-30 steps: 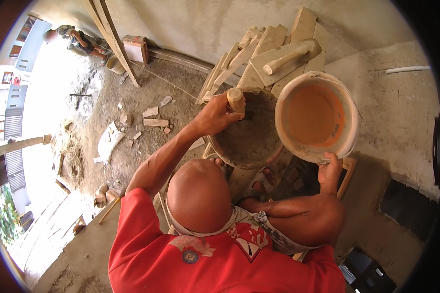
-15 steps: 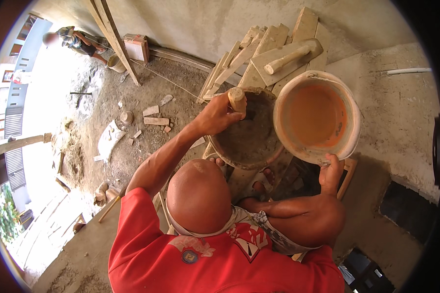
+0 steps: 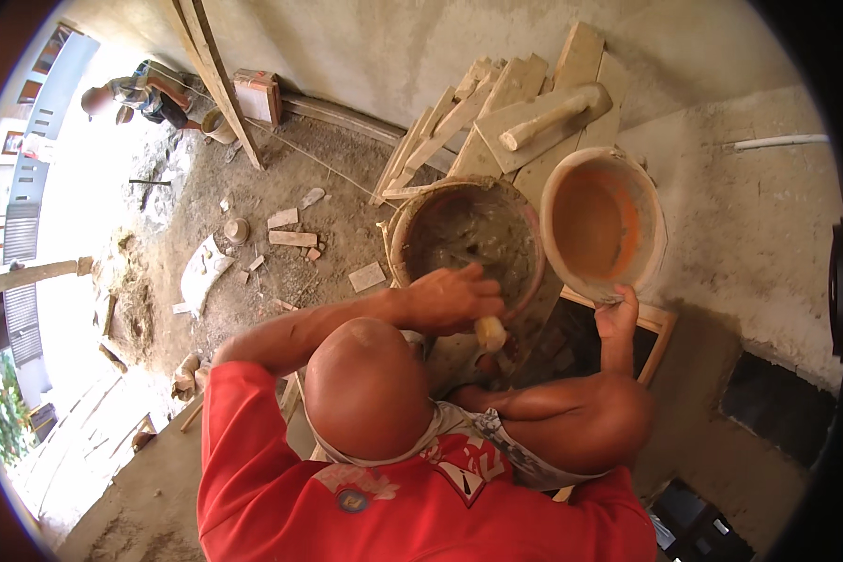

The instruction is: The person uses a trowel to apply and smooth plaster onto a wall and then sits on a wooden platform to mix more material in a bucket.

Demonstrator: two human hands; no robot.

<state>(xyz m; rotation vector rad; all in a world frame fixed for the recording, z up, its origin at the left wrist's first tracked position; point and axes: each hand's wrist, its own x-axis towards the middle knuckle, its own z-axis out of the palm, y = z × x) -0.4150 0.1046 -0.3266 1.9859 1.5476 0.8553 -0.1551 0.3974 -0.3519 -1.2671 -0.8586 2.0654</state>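
My left hand [image 3: 451,298] is closed round the pale wooden handle of a trowel [image 3: 490,332] at the near rim of a round mortar bucket [image 3: 396,253]. The trowel's blade is hidden, and the hand is slightly blurred. Wet grey mortar [image 3: 473,225] with a shiny surface lies inside that bucket. To its right, my right hand [image 3: 616,314] grips the near rim of a pale bucket [image 3: 654,201] with an orange-brown inside, tilted toward the mortar bucket. How much liquid it holds I cannot tell.
Behind the buckets, a wooden float [image 3: 553,120] rests on leaning planks [image 3: 496,108]. A wooden frame [image 3: 663,328] is beside my right forearm. Brick pieces [image 3: 292,239] and a white sack [image 3: 203,276] lie on the ground leftward. Another person [image 3: 150,98] bends at far left.
My left hand has moved toward me with the trowel, from the bucket's left rim to its near rim. The pale bucket has tipped leftward, and the mortar looks wetter. The other person has shifted.
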